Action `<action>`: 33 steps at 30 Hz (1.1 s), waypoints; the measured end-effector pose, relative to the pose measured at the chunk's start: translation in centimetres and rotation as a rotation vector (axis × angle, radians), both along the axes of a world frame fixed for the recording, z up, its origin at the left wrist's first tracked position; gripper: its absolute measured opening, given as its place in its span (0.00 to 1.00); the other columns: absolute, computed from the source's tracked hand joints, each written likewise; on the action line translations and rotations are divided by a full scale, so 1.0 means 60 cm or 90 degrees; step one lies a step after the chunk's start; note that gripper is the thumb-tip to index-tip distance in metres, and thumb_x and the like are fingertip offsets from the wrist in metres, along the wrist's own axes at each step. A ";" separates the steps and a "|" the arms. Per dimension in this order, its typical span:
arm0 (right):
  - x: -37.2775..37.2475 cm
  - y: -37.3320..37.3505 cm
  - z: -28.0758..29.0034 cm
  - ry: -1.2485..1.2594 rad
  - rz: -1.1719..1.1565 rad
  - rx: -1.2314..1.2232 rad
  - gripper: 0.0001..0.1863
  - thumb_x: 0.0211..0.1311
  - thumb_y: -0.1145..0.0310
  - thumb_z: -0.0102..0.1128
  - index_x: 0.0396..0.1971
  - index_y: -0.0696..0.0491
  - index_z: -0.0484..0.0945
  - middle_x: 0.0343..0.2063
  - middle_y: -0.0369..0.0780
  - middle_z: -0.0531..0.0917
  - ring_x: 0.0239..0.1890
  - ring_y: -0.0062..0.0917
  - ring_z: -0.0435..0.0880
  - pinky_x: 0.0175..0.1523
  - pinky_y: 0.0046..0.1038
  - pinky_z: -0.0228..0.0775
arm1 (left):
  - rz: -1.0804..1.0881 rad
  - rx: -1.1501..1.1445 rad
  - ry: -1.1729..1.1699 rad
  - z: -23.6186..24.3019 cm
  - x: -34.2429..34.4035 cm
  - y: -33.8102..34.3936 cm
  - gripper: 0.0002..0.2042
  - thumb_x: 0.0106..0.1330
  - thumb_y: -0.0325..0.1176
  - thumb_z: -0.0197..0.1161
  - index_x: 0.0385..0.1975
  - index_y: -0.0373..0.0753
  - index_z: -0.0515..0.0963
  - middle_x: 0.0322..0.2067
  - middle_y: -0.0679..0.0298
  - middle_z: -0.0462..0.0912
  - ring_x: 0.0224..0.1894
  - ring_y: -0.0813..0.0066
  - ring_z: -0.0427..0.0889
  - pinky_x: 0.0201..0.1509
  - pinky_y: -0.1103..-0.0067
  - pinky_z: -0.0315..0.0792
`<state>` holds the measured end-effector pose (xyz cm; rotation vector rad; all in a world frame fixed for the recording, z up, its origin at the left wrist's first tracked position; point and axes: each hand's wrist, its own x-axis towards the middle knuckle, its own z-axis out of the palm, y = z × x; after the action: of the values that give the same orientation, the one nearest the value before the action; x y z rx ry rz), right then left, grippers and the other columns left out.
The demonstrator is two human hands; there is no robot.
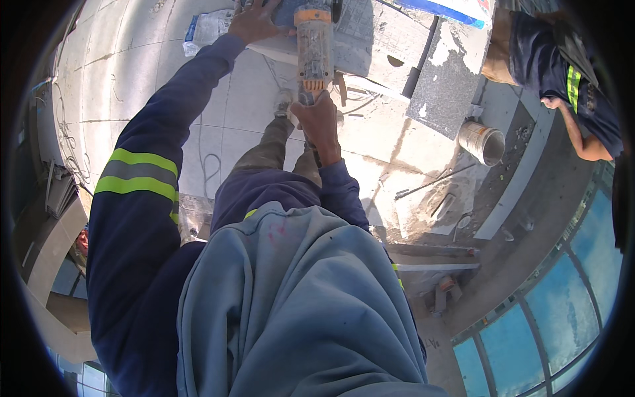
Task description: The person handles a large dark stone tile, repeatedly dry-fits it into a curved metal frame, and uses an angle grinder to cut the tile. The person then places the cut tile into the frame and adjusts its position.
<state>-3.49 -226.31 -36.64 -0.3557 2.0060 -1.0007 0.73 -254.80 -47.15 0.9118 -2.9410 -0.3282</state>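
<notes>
L grip (254, 22) splayed fwd; R grip (320, 126) curled.

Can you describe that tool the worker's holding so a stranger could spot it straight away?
Find the dusty work surface at the top of the picture, then the right hand just below it. That hand grips the near end of a long, dust-coated power tool, to the right of the left hand. Its orange collar and orange slotted vent set it apart from the greyish surface.

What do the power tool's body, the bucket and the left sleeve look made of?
Power tool body: probably hard plastic, scuffed and dusty; moulded-looking orange vent slots.
Bucket: likely plastic, dull and stained; pale, thin-walled, metal not ruled out.
Left sleeve: matte fabric; soft creases.
</notes>
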 end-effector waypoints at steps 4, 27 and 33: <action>0.004 0.008 0.000 -0.002 0.003 -0.009 0.20 0.50 0.68 0.66 0.34 0.70 0.73 0.23 0.51 0.84 0.19 0.34 0.86 0.25 0.34 0.77 | -0.018 -0.026 0.031 -0.001 0.003 0.001 0.59 0.49 0.72 0.70 0.79 0.49 0.53 0.75 0.31 0.52 0.79 0.33 0.48 0.79 0.45 0.42; 0.009 0.019 0.009 -0.012 0.010 0.032 0.24 0.50 0.68 0.68 0.41 0.71 0.71 0.24 0.47 0.83 0.17 0.26 0.83 0.22 0.28 0.76 | 0.014 0.032 -0.062 0.026 -0.018 -0.010 0.58 0.55 0.72 0.65 0.81 0.50 0.47 0.78 0.36 0.42 0.81 0.40 0.39 0.82 0.50 0.34; -0.041 -0.040 -0.031 0.055 0.032 -0.049 0.21 0.49 0.69 0.68 0.38 0.69 0.73 0.24 0.46 0.84 0.17 0.26 0.84 0.22 0.27 0.76 | 0.021 0.042 -0.067 0.035 -0.021 -0.006 0.60 0.53 0.74 0.66 0.81 0.47 0.48 0.77 0.34 0.43 0.81 0.38 0.40 0.82 0.49 0.36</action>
<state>-5.93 -228.70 -38.48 -0.4954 2.0291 -1.0492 -0.52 -255.16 -45.05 1.0149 -3.0231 -0.3889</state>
